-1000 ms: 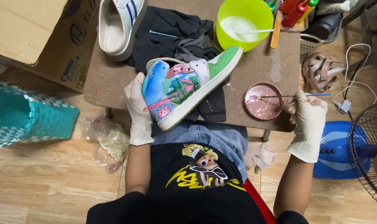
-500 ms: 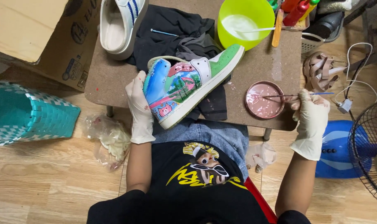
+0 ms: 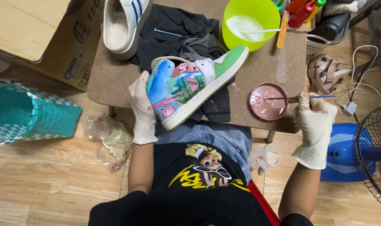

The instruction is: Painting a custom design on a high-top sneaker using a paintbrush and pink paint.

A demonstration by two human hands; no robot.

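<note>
Thin whitish gloves cover the left hand (image 3: 142, 109) and right hand (image 3: 315, 125) — wrinkled, speckled pink. Black T-shirt with yellow cartoon print at 6 o'clock, blue jeans just above it.

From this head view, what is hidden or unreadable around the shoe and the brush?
- Painted shoe: far side turned away; heel covered by the left hand.
- Paintbrush: grip hidden inside the right hand; tip in the pink paint dish too small.
- White sneaker: toe cut off by top edge.
</note>
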